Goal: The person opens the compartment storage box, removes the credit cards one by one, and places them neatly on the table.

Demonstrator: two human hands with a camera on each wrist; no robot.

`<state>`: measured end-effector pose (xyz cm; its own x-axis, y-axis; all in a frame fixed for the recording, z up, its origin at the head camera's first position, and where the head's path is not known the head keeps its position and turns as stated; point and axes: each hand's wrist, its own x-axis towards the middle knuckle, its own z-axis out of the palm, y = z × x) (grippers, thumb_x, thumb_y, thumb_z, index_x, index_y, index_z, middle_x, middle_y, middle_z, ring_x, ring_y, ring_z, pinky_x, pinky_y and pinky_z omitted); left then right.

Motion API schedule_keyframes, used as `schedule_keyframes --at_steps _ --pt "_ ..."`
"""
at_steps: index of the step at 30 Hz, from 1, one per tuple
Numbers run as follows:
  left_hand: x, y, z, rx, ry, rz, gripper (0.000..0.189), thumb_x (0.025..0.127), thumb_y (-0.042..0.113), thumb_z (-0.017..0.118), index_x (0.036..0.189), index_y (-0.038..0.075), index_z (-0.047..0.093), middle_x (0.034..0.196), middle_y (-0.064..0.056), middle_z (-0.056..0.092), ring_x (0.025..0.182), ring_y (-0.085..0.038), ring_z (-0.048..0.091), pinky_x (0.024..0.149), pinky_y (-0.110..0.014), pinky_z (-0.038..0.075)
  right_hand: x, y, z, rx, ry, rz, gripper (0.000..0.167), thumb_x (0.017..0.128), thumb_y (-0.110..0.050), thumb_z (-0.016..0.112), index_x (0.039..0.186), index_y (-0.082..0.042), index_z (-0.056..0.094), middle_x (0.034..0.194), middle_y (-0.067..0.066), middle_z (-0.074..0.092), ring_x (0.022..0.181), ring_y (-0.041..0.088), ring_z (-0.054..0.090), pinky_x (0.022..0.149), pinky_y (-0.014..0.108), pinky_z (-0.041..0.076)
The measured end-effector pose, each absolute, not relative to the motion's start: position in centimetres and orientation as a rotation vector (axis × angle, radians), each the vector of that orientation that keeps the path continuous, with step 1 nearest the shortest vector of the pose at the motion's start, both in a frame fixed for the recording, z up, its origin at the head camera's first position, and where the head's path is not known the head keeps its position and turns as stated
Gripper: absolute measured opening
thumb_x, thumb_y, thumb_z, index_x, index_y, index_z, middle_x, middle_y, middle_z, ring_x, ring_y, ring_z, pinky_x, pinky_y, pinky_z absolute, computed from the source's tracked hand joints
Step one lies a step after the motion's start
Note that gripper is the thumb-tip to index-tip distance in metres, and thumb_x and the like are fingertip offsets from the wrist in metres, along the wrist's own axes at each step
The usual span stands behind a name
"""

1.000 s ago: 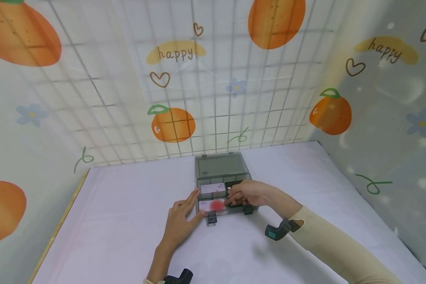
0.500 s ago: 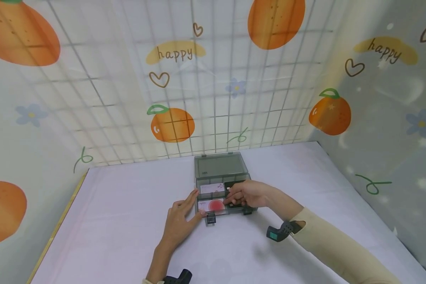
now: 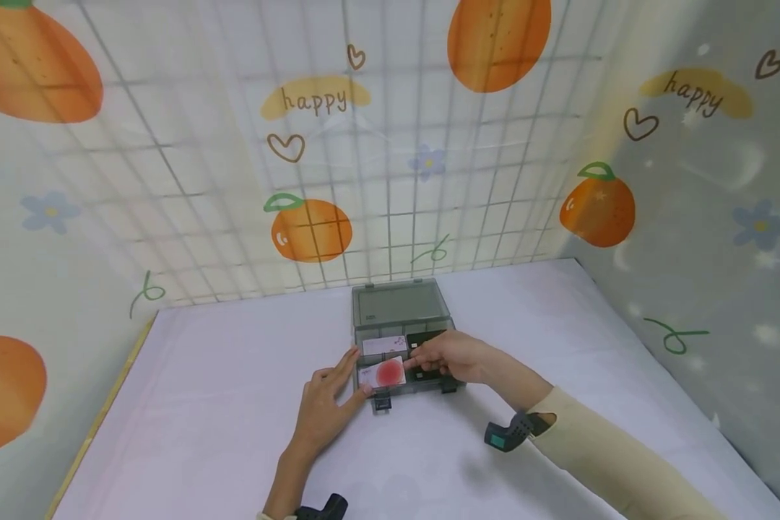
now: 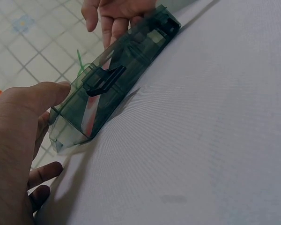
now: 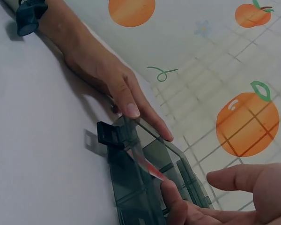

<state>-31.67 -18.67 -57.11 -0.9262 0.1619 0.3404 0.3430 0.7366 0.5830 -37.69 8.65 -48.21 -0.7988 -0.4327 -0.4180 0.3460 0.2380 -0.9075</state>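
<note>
A translucent grey-green compartment box point(image 3: 416, 388) lies with its lid point(image 3: 401, 303) folded back. My left hand point(image 3: 325, 404) rests at its left front corner, thumb on the front rim, index finger along the left side. In the front left compartment a white card with a red disc point(image 3: 390, 373) slants, its right end raised. The index fingertip of my right hand point(image 3: 460, 354) touches that raised end; in the right wrist view the thumb point(image 5: 234, 178) stands apart from the card. A white card with pink flowers point(image 3: 382, 345) lies in the back left compartment.
Black pieces with small pale marks point(image 3: 421, 336) sit in the right compartments, partly hidden by the right hand. Two dark latches, one of them the left latch point(image 3: 381, 402), hang at the front. Behind the white table point(image 3: 234, 375) rises a grid wall under an orange-printed curtain point(image 3: 312, 231).
The right end of the red-disc card has risen, so the card now tilts out of its compartment. The right fingertips moved slightly up with it. The left hand stays at the box corner.
</note>
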Motion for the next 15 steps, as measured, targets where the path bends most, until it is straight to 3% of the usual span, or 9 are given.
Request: schedule_keyframes --at_steps 6,15 --pt "-31.5 -18.9 -57.1 -0.396 -2.671 -0.996 0.068 0.093 0.057 0.061 0.154 0.033 0.042 0.157 0.016 0.038 0.118 -0.027 0.050 0.092 -0.053 0.038 -37.6 7.6 -48.6 -0.139 2.049 -1.524 0.027 0.098 -0.018 0.061 0.112 0.002 0.073 0.101 0.009 0.075 0.082 0.020 0.056 0.069 0.032 0.033" --pt "-31.7 -18.9 -57.2 -0.411 -2.682 -1.016 0.068 0.094 0.060 0.059 0.154 0.035 0.041 0.157 0.021 0.034 0.119 -0.025 0.049 0.095 -0.052 0.037 -37.5 6.1 -48.6 -0.220 2.189 -1.478 0.019 0.095 -0.016 0.066 0.090 -0.001 0.077 0.079 0.007 0.066 0.076 0.019 0.055 0.066 0.030 0.040"
